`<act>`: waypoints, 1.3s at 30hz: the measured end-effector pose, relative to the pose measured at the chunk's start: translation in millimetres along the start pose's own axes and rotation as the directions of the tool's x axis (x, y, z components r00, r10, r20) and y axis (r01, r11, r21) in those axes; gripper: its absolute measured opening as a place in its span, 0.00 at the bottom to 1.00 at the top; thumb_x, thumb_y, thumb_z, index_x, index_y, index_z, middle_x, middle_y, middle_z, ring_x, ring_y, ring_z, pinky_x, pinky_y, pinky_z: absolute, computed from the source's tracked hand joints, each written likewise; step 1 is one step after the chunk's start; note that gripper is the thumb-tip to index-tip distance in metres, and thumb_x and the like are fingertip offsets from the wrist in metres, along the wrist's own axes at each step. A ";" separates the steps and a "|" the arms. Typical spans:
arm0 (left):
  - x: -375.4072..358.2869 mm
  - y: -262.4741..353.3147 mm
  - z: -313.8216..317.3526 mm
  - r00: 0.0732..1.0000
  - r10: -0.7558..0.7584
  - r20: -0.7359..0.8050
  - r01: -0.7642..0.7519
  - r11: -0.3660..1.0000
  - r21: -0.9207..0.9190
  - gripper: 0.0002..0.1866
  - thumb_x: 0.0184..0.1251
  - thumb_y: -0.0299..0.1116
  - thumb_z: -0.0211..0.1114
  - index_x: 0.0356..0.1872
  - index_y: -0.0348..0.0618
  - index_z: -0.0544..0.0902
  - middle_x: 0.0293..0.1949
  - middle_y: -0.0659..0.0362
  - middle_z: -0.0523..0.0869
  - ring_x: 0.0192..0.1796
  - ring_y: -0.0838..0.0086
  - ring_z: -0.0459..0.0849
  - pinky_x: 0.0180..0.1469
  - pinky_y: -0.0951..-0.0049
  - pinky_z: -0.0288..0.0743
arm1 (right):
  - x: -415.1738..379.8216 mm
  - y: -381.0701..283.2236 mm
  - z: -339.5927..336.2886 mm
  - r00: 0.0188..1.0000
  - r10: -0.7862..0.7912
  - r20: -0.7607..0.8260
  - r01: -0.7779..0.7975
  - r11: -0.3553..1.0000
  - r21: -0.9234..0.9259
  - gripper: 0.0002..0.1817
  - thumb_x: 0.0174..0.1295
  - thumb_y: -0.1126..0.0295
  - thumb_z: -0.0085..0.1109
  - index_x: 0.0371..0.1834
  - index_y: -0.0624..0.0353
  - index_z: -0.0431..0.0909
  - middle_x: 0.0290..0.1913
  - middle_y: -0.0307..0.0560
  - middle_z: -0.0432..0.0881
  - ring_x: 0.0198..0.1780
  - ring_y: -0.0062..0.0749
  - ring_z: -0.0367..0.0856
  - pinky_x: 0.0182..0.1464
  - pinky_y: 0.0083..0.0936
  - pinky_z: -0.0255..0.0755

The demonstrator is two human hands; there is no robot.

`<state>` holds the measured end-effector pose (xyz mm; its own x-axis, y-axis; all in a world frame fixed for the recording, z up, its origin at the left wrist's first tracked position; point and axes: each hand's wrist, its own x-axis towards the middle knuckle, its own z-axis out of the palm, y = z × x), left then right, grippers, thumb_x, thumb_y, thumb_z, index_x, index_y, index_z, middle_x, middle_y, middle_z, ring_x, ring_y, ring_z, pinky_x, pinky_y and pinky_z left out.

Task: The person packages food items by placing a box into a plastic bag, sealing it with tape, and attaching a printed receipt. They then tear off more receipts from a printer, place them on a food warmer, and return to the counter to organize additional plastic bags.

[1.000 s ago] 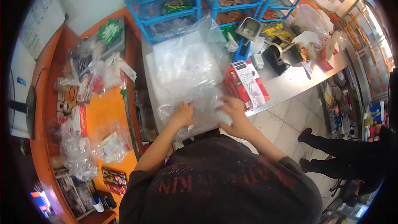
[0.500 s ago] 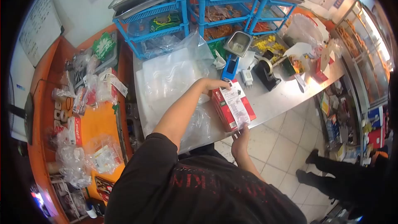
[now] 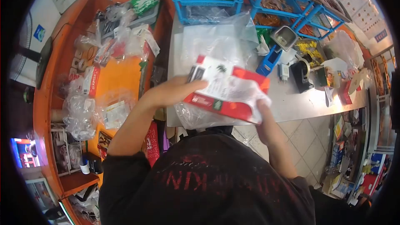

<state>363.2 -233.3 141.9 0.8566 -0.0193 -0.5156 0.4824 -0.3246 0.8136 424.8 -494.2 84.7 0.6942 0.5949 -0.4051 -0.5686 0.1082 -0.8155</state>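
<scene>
A red and white box [image 3: 240,75] with a printed paper slip [image 3: 221,84] over its face is held in front of my chest, above the near edge of the steel table [image 3: 291,106]. My left hand [image 3: 177,91] grips its left end, thumb on top. At the right end my right hand [image 3: 265,118] holds the box, thumb over the slip. Both hands' other fingers are mostly hidden under the box. Behind it lie clear plastic bags [image 3: 212,41].
Blue racks [image 3: 208,3] stand at the back. A blue stapler-like tool [image 3: 268,61], a metal cup [image 3: 284,37], a black tape dispenser [image 3: 302,77] and open boxes [image 3: 348,91] sit to the right. On the left, an orange counter [image 3: 118,79] holds plastic bags.
The box has moved left with both hands and turned so its long side runs across. The view has swung left, and the other person's dark-clad legs are out of clear sight.
</scene>
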 end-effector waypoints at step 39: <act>2.6 -99.3 24.2 0.557 0.200 -0.806 -0.359 0.933 -0.017 0.06 0.50 0.24 0.62 0.30 0.38 0.75 0.18 0.60 0.77 0.18 0.81 0.74 0.21 0.79 0.64 | 97.2 12.8 -31.4 0.890 -0.434 -0.142 0.194 0.640 -0.744 0.11 0.51 0.67 0.53 0.21 0.64 0.71 0.15 0.37 0.69 0.16 0.29 0.69 0.21 0.25 0.63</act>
<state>313.1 -224.0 53.3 0.7211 0.6868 0.0918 0.1456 -0.2796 0.9490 498.8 -459.9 21.9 0.9270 0.3693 -0.0651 0.0988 -0.4079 -0.9077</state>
